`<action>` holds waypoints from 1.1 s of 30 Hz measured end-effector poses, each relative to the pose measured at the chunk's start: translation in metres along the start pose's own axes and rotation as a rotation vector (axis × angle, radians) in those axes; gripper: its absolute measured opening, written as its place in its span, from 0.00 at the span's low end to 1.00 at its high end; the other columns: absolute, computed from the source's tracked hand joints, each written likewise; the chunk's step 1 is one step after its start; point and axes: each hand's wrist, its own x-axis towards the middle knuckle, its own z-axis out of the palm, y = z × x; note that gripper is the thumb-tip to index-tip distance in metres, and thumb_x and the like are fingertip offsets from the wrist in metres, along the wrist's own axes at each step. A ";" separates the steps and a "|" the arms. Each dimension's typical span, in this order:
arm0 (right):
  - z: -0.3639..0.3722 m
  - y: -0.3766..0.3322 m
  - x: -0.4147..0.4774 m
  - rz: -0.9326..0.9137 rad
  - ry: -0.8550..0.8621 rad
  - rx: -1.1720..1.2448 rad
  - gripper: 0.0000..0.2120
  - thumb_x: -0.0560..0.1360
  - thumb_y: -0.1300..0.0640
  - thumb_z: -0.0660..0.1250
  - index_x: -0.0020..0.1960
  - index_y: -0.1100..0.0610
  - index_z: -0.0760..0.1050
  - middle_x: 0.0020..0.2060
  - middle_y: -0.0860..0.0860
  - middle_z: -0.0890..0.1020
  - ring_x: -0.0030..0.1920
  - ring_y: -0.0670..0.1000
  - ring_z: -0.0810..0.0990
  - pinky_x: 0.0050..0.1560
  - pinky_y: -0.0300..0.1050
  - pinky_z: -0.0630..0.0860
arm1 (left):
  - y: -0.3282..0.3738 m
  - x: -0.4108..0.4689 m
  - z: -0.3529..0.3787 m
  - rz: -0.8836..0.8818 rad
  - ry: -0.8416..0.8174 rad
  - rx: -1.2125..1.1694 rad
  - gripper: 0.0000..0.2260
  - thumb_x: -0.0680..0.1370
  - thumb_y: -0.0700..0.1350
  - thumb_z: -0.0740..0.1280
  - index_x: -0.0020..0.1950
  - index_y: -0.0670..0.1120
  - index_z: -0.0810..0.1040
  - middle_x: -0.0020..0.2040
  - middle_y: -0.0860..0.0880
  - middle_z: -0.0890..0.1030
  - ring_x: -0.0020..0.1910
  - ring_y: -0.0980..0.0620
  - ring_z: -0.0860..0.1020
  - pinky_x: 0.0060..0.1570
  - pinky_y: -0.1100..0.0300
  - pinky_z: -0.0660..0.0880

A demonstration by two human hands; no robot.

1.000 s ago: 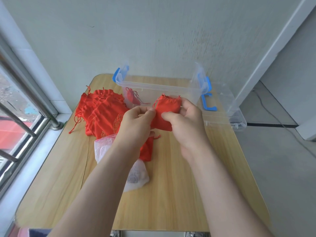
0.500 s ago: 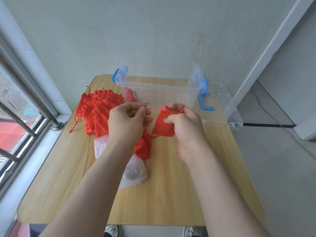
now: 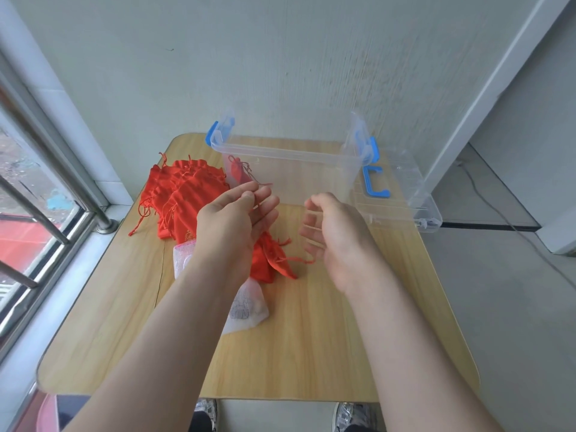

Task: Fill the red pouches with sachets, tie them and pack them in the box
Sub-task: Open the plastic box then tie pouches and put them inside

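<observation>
My left hand (image 3: 240, 219) hovers over the table with its fingers nearly straight, and a thin red string crosses its fingertips. My right hand (image 3: 330, 226) hangs beside it, fingers loosely curled around nothing. Under and between the hands lie red pouches (image 3: 274, 260) on the wood, with a drawstring trailing to the right. A heap of empty red pouches (image 3: 187, 188) sits at the left. White mesh sachets (image 3: 246, 310) lie partly hidden under my left forearm. The clear plastic box (image 3: 280, 151) stands at the back with one tied red pouch (image 3: 238, 171) inside.
The box's clear lid (image 3: 405, 188) with a blue handle (image 3: 375, 185) lies to the right of the box, overhanging the table's edge. The wooden table (image 3: 311, 338) is bounded by a window with metal bars (image 3: 46, 213) on the left and a wall behind.
The red pouch I held and drew shut between both hands has left them. Both hands have opened and moved apart. A drawstring now trails across the table below my right hand.
</observation>
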 end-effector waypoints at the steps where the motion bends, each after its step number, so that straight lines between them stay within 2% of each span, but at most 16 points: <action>1: -0.003 0.001 0.001 -0.007 -0.012 -0.070 0.10 0.82 0.52 0.63 0.49 0.56 0.80 0.43 0.51 0.80 0.45 0.53 0.81 0.49 0.52 0.78 | 0.001 0.000 0.000 -0.001 0.014 -0.012 0.10 0.87 0.34 0.61 0.63 0.36 0.80 0.56 0.39 0.87 0.53 0.43 0.88 0.54 0.52 0.86; 4: -0.008 0.003 -0.002 0.016 -0.069 -0.382 0.16 0.80 0.49 0.63 0.55 0.61 0.81 0.43 0.52 0.84 0.40 0.54 0.84 0.44 0.51 0.81 | 0.002 0.001 0.000 -0.003 0.049 -0.035 0.09 0.87 0.34 0.62 0.63 0.37 0.81 0.55 0.40 0.87 0.52 0.45 0.89 0.54 0.52 0.86; 6: -0.009 0.003 -0.009 0.079 -0.167 -0.564 0.20 0.80 0.40 0.64 0.53 0.57 0.82 0.43 0.53 0.88 0.39 0.56 0.88 0.42 0.49 0.82 | 0.001 0.002 0.001 -0.006 0.060 -0.036 0.09 0.87 0.35 0.62 0.63 0.37 0.81 0.54 0.40 0.88 0.51 0.45 0.89 0.54 0.52 0.86; 8: -0.008 0.001 -0.014 0.127 -0.290 -0.723 0.30 0.75 0.27 0.64 0.51 0.54 0.83 0.42 0.53 0.89 0.42 0.55 0.90 0.45 0.49 0.84 | -0.001 0.003 0.004 -0.009 0.074 -0.038 0.09 0.86 0.34 0.62 0.62 0.37 0.81 0.54 0.40 0.88 0.51 0.44 0.89 0.52 0.53 0.86; 10: -0.007 -0.001 -0.018 0.109 -0.383 -0.843 0.34 0.70 0.22 0.67 0.48 0.54 0.85 0.39 0.51 0.89 0.40 0.52 0.89 0.47 0.48 0.84 | -0.002 0.004 0.005 0.001 0.086 -0.026 0.09 0.86 0.34 0.62 0.61 0.37 0.81 0.53 0.40 0.88 0.49 0.44 0.89 0.49 0.54 0.86; 11: -0.006 -0.001 -0.019 0.074 -0.394 -0.890 0.32 0.68 0.24 0.71 0.45 0.54 0.85 0.36 0.49 0.88 0.38 0.51 0.88 0.45 0.47 0.82 | -0.003 0.005 0.005 0.003 0.084 -0.021 0.09 0.86 0.34 0.62 0.60 0.38 0.81 0.53 0.40 0.88 0.48 0.45 0.89 0.49 0.55 0.86; 13: -0.008 -0.001 -0.016 -0.034 -0.344 -1.003 0.24 0.67 0.34 0.80 0.44 0.55 0.85 0.35 0.47 0.87 0.38 0.49 0.86 0.43 0.45 0.81 | -0.001 0.006 0.004 -0.006 0.072 -0.026 0.09 0.86 0.34 0.62 0.61 0.38 0.81 0.53 0.40 0.88 0.49 0.45 0.89 0.49 0.54 0.86; 15: -0.009 0.002 -0.010 -0.134 -0.270 -1.052 0.16 0.72 0.43 0.79 0.48 0.55 0.85 0.39 0.49 0.87 0.42 0.52 0.87 0.45 0.48 0.83 | 0.001 0.007 0.002 -0.010 0.066 -0.042 0.09 0.86 0.35 0.63 0.62 0.38 0.81 0.54 0.41 0.88 0.49 0.46 0.88 0.49 0.53 0.86; 18: -0.008 0.009 0.004 -0.222 -0.144 -0.950 0.10 0.79 0.49 0.72 0.47 0.56 0.84 0.39 0.53 0.88 0.41 0.56 0.88 0.45 0.54 0.86 | 0.003 0.010 0.000 0.006 0.070 -0.078 0.08 0.86 0.36 0.66 0.64 0.38 0.80 0.54 0.42 0.88 0.49 0.49 0.89 0.46 0.56 0.86; 21: -0.010 0.012 0.015 -0.279 -0.023 -0.842 0.11 0.83 0.54 0.68 0.43 0.56 0.83 0.36 0.52 0.87 0.37 0.54 0.88 0.40 0.52 0.85 | 0.005 0.014 -0.002 0.018 0.053 -0.110 0.09 0.85 0.38 0.67 0.65 0.38 0.79 0.54 0.44 0.89 0.49 0.51 0.88 0.49 0.58 0.85; 23: -0.010 0.010 0.016 -0.263 -0.019 -0.703 0.11 0.84 0.57 0.66 0.44 0.54 0.83 0.34 0.51 0.87 0.34 0.51 0.88 0.33 0.45 0.81 | 0.007 0.016 -0.004 0.029 0.034 -0.117 0.08 0.85 0.39 0.68 0.64 0.39 0.79 0.54 0.44 0.89 0.48 0.51 0.88 0.52 0.57 0.84; 26: -0.011 0.004 0.013 -0.174 -0.053 -0.382 0.08 0.83 0.61 0.67 0.48 0.55 0.83 0.34 0.52 0.87 0.34 0.51 0.88 0.35 0.44 0.81 | 0.009 0.019 -0.007 0.035 0.042 -0.162 0.08 0.86 0.40 0.67 0.64 0.41 0.80 0.49 0.46 0.88 0.45 0.51 0.87 0.55 0.54 0.85; 28: -0.013 -0.005 0.012 -0.096 -0.113 -0.129 0.05 0.83 0.64 0.68 0.55 0.59 0.82 0.34 0.53 0.86 0.34 0.52 0.87 0.34 0.44 0.82 | 0.011 0.022 -0.008 0.008 0.053 -0.214 0.07 0.86 0.40 0.66 0.63 0.42 0.80 0.45 0.47 0.86 0.44 0.50 0.86 0.53 0.54 0.85; 30: -0.014 -0.014 0.012 -0.046 -0.167 0.126 0.08 0.83 0.65 0.67 0.60 0.61 0.80 0.34 0.54 0.84 0.33 0.52 0.86 0.33 0.43 0.81 | 0.011 0.024 -0.008 -0.044 0.060 -0.271 0.05 0.86 0.40 0.65 0.59 0.43 0.79 0.40 0.48 0.82 0.41 0.51 0.85 0.51 0.55 0.85; 33: -0.012 -0.019 0.015 -0.059 -0.110 0.298 0.08 0.85 0.63 0.65 0.62 0.61 0.79 0.31 0.52 0.83 0.31 0.51 0.84 0.29 0.41 0.79 | 0.011 0.027 -0.004 -0.106 0.070 -0.339 0.05 0.86 0.40 0.64 0.53 0.45 0.79 0.35 0.50 0.78 0.34 0.53 0.81 0.48 0.55 0.84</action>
